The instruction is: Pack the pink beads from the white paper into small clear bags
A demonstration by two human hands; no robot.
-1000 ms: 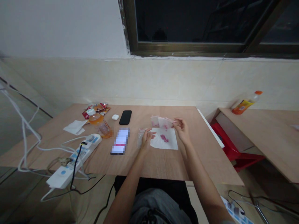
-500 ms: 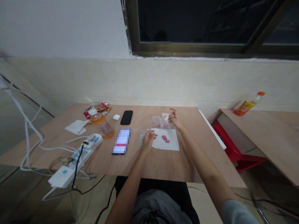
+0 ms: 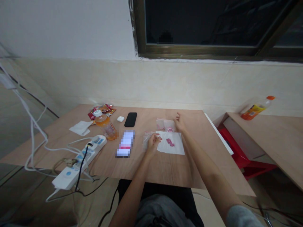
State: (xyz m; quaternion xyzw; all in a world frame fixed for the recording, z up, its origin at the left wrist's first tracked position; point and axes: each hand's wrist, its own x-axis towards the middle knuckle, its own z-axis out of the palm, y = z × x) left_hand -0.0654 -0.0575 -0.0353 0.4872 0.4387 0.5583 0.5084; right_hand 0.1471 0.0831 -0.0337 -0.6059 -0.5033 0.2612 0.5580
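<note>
Left hand [image 3: 153, 143]: fingers half curled, beside a clear plastic bag [image 3: 147, 139] at 9 o'clock of the white paper sheet [image 3: 176, 147]; any grip cannot be determined. Small pink pieces [image 3: 169, 142] form a cluster at sheet centre. Clear bags with pink contents [image 3: 165, 125] lie at 12 o'clock. Right hand [image 3: 180, 123]: fingers spread open, empty, at 1 o'clock.

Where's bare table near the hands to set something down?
Bare wood lies between the black phone and the plastic bags, and right of the right hand, up to the table's edge. The left end is crowded with a bottle, wrappers and a power strip.
</note>
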